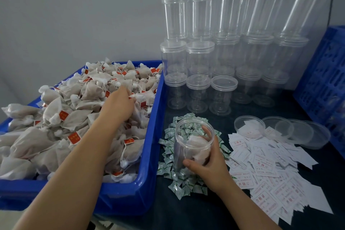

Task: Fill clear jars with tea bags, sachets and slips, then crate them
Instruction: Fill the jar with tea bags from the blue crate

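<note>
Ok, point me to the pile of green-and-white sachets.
The sachets lie on the dark tabletop at lower centre of the head view, between the blue bin and the paper slips, under the open jar.

Soft, even, cool light leaves only faint shadows. Wide-angle distortion bends the stacked jars (224, 30) outward. Edges look slightly soft.

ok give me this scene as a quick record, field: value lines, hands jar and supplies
left hand: reaching into the tea bags in the blue bin
right hand: grips the open jar
open jar: tilted, tea bags inside, no lid
sachets: green-printed pile beneath the jar
slips: white pile to the right
loose lids: behind the slips
empty jars: lidded, stacked at the wall
</note>
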